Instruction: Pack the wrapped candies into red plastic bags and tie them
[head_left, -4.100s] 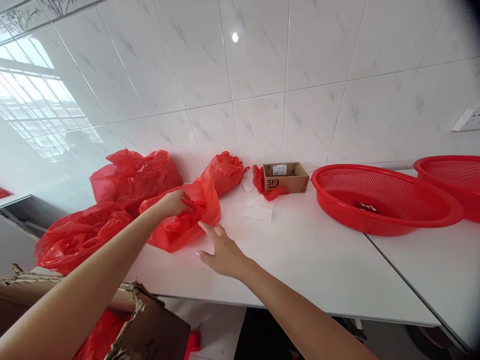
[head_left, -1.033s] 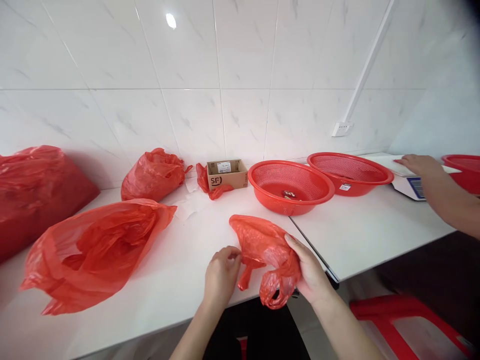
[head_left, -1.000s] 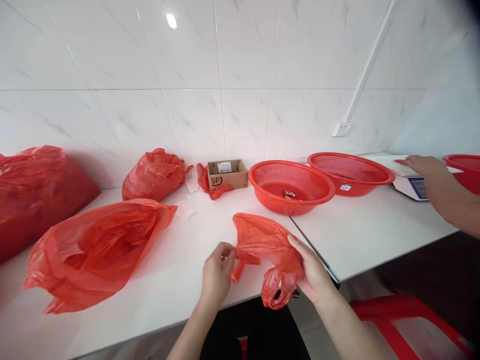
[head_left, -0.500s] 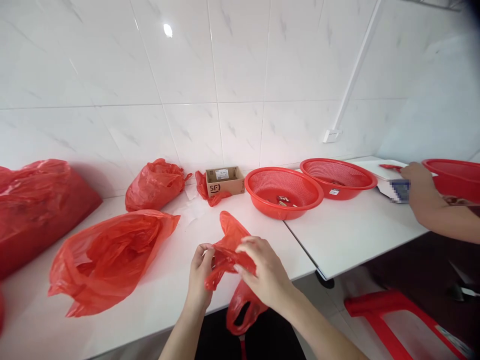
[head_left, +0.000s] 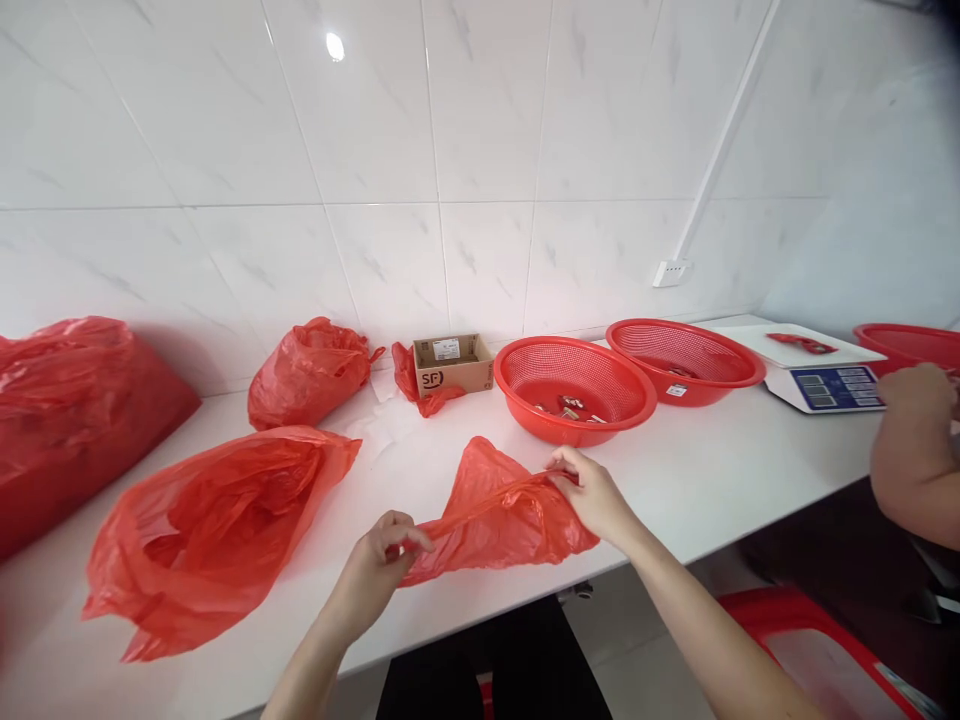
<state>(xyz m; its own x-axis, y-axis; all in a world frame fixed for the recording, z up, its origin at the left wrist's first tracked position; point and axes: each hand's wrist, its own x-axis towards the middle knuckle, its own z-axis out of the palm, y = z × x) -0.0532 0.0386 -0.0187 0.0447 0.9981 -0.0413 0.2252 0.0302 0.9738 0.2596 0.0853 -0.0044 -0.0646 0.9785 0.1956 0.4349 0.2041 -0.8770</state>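
Observation:
A red plastic bag is stretched between my two hands above the near edge of the white table. My left hand is closed on one end of its gathered upper edge. The other end is pinched by the fingers of my right hand, and the rest of the bag spreads on the tabletop. Left of my hands lies a larger red bag, its mouth open and crumpled film inside. Beyond my right hand stands a red basket with several small packets at its bottom.
A small cardboard box and a red bag stand near the wall. Behind the first basket is a second red basket. A scale carries a small red packet. At far right is another person's arm; a red stool is below.
My hands have moved apart, and the bunched bag is now spread out wide between them. The other person's hand has left the scale, where a red packet now lies.

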